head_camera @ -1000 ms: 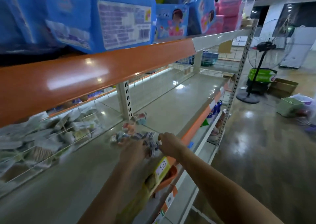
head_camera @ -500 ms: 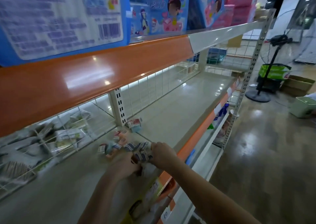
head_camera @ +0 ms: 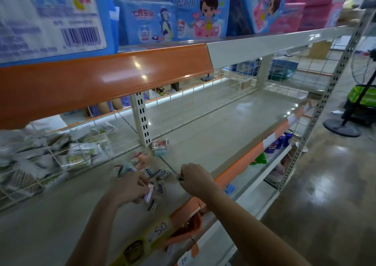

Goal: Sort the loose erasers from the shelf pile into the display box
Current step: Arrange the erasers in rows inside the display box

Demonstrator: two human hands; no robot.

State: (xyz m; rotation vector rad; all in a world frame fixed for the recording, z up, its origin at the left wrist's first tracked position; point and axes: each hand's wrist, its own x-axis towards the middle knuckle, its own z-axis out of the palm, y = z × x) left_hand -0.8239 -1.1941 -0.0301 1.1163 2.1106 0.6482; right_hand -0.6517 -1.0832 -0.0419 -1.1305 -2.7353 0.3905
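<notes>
Both hands work over the pale middle shelf (head_camera: 213, 135) of a store rack. The left hand (head_camera: 130, 186) sits at the near edge of the eraser pile (head_camera: 148, 174), its fingers curled round several small wrapped erasers; one in a clear purple-tinted wrapper (head_camera: 149, 192) sticks out below its fingertips. The right hand (head_camera: 195, 177) is just right of the pile, fingers curled tight, pinching something small and dark (head_camera: 180, 178) at its left side; what it is cannot be told. The two hands are near each other but apart.

The pile lies loose on the shelf surface, spreading from between the hands toward the far left. A few more erasers (head_camera: 140, 157) lie a little farther back, and a small stack of packs (head_camera: 160, 144) stands at the foot of the slotted upright post (head_camera: 142, 119). A display box cannot be made out for certain.

Left of the post, behind a white wire grid (head_camera: 61, 154), lie heaps of flat pale packets (head_camera: 81, 149). An orange front strip (head_camera: 91, 82) edges the shelf above, which carries blue cartoon-printed packages (head_camera: 195, 13) and pink ones (head_camera: 313, 5). At the near edge of the middle shelf is a yellow price tag reading 50 (head_camera: 158, 231). On the far right a fan stand (head_camera: 341, 129) rests on the glossy floor (head_camera: 325, 194)
</notes>
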